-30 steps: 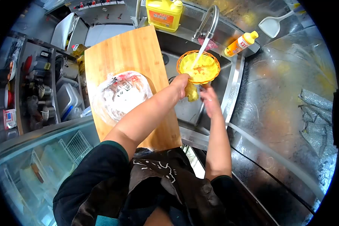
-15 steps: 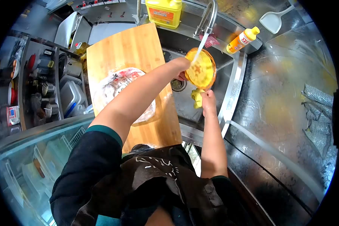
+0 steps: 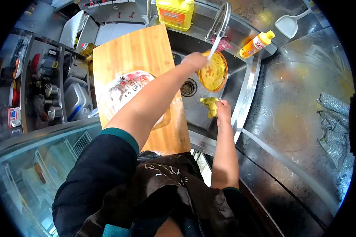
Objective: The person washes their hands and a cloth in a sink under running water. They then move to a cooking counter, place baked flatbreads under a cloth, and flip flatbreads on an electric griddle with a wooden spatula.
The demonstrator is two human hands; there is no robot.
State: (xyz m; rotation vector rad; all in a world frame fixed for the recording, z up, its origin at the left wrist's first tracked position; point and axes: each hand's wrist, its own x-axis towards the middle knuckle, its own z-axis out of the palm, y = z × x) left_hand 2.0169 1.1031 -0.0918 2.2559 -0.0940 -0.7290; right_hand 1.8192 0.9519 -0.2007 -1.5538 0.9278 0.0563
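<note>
A round yellow woven-looking basket (image 3: 214,75) is tilted in the sink, with water from the tap (image 3: 225,17) running at its upper left edge. My left hand (image 3: 195,61) is beside that edge, near the stream. Motion smears it and its fingers are hidden, so its grip is unclear. My right hand (image 3: 223,112) is closed on a crumpled yellow-green cloth (image 3: 210,106), which hangs over the sink below the basket.
The metal sink (image 3: 195,114) has a drain (image 3: 188,87). A wooden board (image 3: 136,49) overlaps its left side and bears a plastic-wrapped bundle (image 3: 130,85). Behind stand a yellow jug (image 3: 175,15) and a yellow-orange bottle (image 3: 257,44). A white spatula (image 3: 286,25) lies at right.
My left hand has shifted up at the basket's edge, and its fingers no longer show beneath the rim. My right hand has moved slightly down, taking the cloth away from the basket.
</note>
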